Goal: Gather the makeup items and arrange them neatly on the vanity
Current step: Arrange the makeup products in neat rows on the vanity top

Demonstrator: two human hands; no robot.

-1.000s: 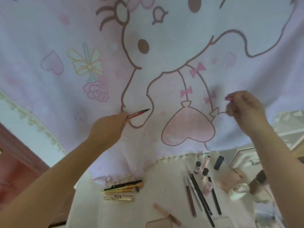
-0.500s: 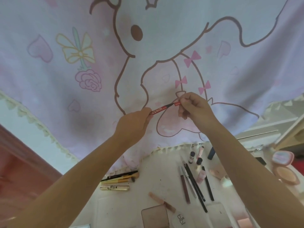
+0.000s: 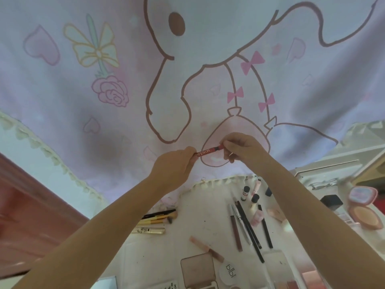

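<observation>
A thin red makeup pen [image 3: 206, 151] with white lettering is held level in the air in front of the cartoon curtain. My left hand [image 3: 176, 166] pinches its left end. My right hand [image 3: 242, 148] grips its right end, its fingers curled over the cap end. Below them, on the white vanity top [image 3: 187, 230], lie several dark pencils [image 3: 245, 224], a group of brushes and a gold tube [image 3: 155, 221], small bottles [image 3: 251, 198] and a pink stick [image 3: 205, 248].
A pink cartoon curtain [image 3: 125, 69] with a lace hem hangs over the back of the vanity. Compacts [image 3: 198, 270] sit at the near edge. A round pink powder case [image 3: 363, 205] and a black box [image 3: 331, 202] stand at the right. A reddish wooden surface [image 3: 25, 205] fills the left.
My right hand came in from the right and met the pen held by my left hand. The bare dark tip seen a second ago is now covered at the right end.
</observation>
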